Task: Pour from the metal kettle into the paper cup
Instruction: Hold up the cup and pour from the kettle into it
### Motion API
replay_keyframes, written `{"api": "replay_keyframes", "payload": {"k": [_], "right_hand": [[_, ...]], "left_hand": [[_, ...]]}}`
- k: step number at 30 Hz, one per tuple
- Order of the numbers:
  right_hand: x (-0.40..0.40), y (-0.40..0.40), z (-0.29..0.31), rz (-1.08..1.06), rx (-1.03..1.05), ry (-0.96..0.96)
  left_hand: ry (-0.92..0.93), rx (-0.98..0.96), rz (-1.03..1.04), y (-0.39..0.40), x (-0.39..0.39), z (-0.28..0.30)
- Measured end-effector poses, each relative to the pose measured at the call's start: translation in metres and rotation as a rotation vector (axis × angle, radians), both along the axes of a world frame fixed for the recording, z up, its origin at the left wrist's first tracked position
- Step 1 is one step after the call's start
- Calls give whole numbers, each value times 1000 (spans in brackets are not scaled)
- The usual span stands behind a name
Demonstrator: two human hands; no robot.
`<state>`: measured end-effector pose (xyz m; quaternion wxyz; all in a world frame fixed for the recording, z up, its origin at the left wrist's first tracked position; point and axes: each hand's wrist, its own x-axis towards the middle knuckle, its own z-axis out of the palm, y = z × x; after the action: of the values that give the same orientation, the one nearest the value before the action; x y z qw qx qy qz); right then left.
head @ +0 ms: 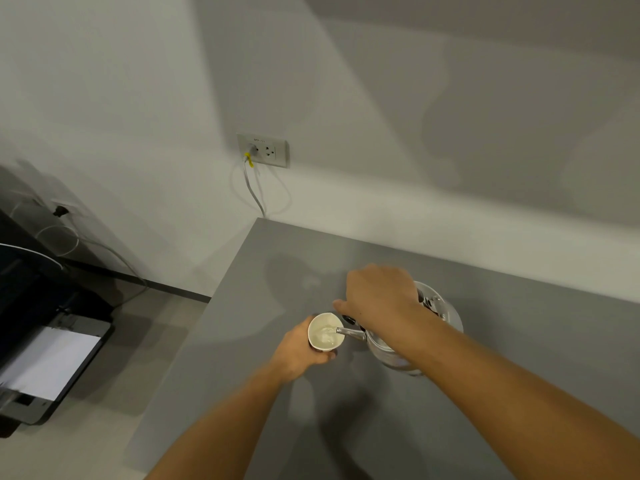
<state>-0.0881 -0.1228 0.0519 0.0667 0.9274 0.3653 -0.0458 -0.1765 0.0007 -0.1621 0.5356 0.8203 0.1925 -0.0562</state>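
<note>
A white paper cup [323,332] is held above the grey table [519,358] by my left hand [301,351], which wraps its lower side. The metal kettle [391,355] is tilted toward the cup, its spout [349,332] reaching over the cup's rim, and a thin stream of clear water runs into the cup. My right hand [377,296] grips the kettle's handle from above and hides most of it. Liquid shows inside the cup.
The table's left edge [207,327] drops off to the floor. On the wall behind sits a power socket [263,150] with a grey cable plugged in. A printer [48,362] with white paper stands low at the left.
</note>
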Motion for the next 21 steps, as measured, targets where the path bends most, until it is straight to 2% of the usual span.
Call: {"api": "replay_keyframes", "payload": {"k": [21], "right_hand": [[3, 3, -4, -19, -37, -8]], "left_hand": [[-2, -5, 6, 0, -1, -1]]}}
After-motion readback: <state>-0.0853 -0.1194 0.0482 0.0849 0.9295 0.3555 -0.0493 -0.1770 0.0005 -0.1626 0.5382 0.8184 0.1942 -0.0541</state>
